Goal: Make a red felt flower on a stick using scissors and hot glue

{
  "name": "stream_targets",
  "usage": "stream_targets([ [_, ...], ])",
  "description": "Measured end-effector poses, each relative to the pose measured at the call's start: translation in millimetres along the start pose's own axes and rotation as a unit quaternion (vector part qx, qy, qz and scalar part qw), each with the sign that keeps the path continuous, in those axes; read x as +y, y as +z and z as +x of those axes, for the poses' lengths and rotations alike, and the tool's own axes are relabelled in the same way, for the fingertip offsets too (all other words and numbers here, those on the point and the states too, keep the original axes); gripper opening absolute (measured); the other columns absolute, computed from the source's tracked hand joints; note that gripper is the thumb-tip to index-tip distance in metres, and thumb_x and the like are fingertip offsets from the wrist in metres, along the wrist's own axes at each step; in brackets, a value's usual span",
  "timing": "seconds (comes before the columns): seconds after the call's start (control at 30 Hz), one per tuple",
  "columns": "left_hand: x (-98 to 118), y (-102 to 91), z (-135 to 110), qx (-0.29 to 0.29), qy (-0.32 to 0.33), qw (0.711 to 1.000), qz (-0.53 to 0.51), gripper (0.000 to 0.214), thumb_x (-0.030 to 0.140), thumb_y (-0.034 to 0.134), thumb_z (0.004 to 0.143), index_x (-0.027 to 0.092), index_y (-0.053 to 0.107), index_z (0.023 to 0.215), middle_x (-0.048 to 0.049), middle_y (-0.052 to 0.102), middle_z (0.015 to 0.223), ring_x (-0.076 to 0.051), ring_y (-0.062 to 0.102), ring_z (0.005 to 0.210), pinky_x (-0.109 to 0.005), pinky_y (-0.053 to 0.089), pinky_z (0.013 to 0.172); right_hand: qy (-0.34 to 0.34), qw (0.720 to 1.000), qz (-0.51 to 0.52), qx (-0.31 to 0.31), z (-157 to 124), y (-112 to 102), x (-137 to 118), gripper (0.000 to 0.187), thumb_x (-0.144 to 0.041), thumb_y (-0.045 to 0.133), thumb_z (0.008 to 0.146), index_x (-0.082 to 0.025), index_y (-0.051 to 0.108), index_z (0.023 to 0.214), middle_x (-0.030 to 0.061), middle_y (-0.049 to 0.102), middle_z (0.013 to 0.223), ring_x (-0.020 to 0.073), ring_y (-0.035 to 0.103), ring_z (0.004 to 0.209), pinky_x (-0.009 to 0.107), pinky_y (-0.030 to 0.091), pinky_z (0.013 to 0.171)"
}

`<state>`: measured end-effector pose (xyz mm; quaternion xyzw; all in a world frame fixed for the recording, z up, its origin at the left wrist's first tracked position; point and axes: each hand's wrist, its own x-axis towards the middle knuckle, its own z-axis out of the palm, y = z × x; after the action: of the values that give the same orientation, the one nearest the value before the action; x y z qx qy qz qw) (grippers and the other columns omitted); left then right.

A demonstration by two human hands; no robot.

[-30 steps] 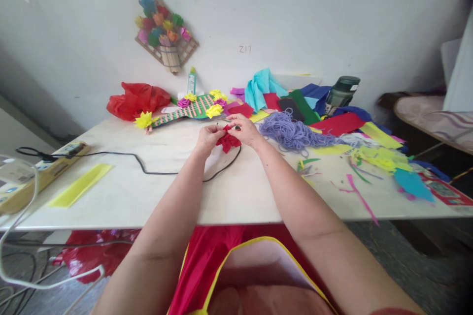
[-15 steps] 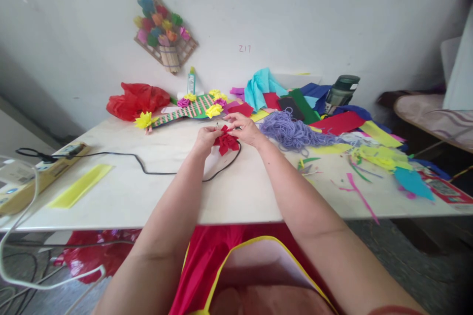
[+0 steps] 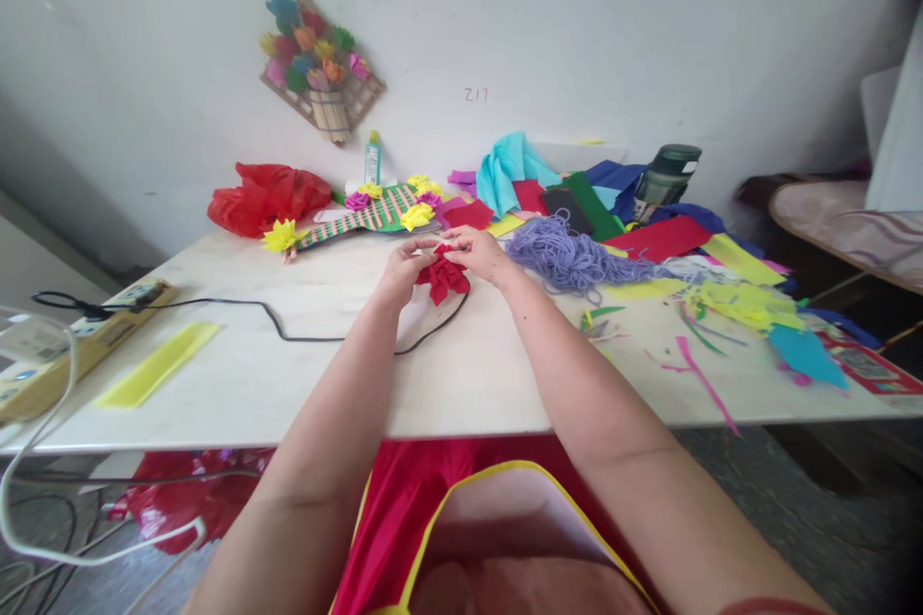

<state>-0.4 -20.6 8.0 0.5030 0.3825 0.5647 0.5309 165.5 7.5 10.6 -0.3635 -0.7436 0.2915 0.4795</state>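
1. Landmark: lilac yarn heap (image 3: 566,255), loose, on white table (image 3: 468,394). Sides are the person's own.
2. Right hand (image 3: 476,253): just left of the yarn. Thumb and fingers pinching the upper part of a red flower (image 3: 445,281).
3. Left hand (image 3: 404,271): farther left of the yarn, pinching the same flower from its other side. Firmness of either grip: cannot tell.
4. Red flower: left of the yarn, between the two hands, petals spread downward. Contact with the table unclear.
5. Black cord (image 3: 295,338): left of the yarn; runs across the table and curves up beside the flower, its end hidden near the right hand.
6. Green guitar-shaped piece (image 3: 382,211): behind and left of the yarn, pale stripes, yellow and purple flowers attached.
7. Turquoise sheet (image 3: 509,171): crumpled, behind the yarn to its left. Black flat object (image 3: 566,209): directly behind the yarn.
8. Red sheet (image 3: 667,238) and dark green bottle (image 3: 669,175): right of the yarn, bottle farther back and tilted.
9. Pink strip (image 3: 703,384): in front and right of the yarn.
10. Yellow strip (image 3: 159,367) and power strip (image 3: 108,334): well left of the yarn.
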Motion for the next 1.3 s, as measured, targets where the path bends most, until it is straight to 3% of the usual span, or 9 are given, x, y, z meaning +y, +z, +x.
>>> stream_targets([
  [0.13,1.2,0.7,-1.0,-0.005,0.030,0.999,0.019,0.057,0.028,0.084,0.051,0.018,0.056,0.100,0.0042,0.065,0.061,-0.012,0.058,0.049,-0.023,0.043,0.053,0.016,0.999,-0.029,0.017,1.5,0.2,-0.2,0.014,-0.014,0.070,0.071,-0.019,0.066,0.058,0.0057,0.072,0.107,0.0191,0.067,0.100,0.038,0.052,0.096],
  [0.37,1.8,2.1,-1.0,0.007,0.021,0.998,0.051,0.037,0.028,0.079,0.053,0.019,0.054,0.080,0.0046,0.060,0.054,-0.010,0.053,0.044,-0.021,0.039,0.048,0.023,0.998,-0.053,0.029,2.7,3.6,1.2,0.016,-0.014,0.070,0.071,-0.019,0.065,0.057,0.0055,0.074,0.103,0.0197,0.068,0.097,0.038,0.053,0.094],
  [0.57,1.4,2.7,0.6,0.018,0.012,0.998,0.062,0.024,0.026,0.072,0.052,0.016,0.062,0.071,0.0012,0.061,0.055,-0.011,0.052,0.046,-0.022,0.038,0.047,0.032,0.997,-0.065,0.038,2.6,4.6,1.8,0.020,-0.013,0.070,0.071,-0.019,0.061,0.054,0.0078,0.074,0.105,0.0212,0.068,0.100,0.039,0.052,0.096],
  [0.7,1.4,1.9,0.3,0.021,0.020,0.998,0.061,0.024,0.032,0.075,0.052,0.015,0.066,0.067,-0.0011,0.062,0.056,-0.011,0.051,0.047,-0.023,0.035,0.046,0.027,0.996,-0.074,0.048,3.3,5.6,2.2,0.023,-0.013,0.071,0.071,-0.020,0.058,0.052,0.0049,0.074,0.102,0.0206,0.068,0.099,0.040,0.051,0.098],
  [0.8,2.7,2.5,-1.3,0.014,0.015,0.997,0.072,0.026,0.035,0.078,0.051,0.016,0.066,0.062,-0.0010,0.060,0.052,-0.010,0.048,0.046,-0.023,0.032,0.045,0.031,0.995,-0.077,0.049,3.2,7.1,2.0,0.024,-0.015,0.072,0.071,-0.020,0.058,0.052,0.0076,0.074,0.104,0.0218,0.069,0.100,0.039,0.051,0.098],
  [1.3,-0.5,-1.1,1.0,0.000,-0.011,0.995,0.094,0.025,0.035,0.078,0.048,0.016,0.064,0.056,0.0012,0.053,0.043,-0.008,0.040,0.038,-0.023,0.025,0.040,0.025,0.997,-0.061,0.032,1.1,5.6,5.4,0.018,-0.023,0.074,0.071,-0.020,0.065,0.056,0.0054,0.076,0.103,0.0206,0.070,0.095,0.038,0.053,0.093],
])
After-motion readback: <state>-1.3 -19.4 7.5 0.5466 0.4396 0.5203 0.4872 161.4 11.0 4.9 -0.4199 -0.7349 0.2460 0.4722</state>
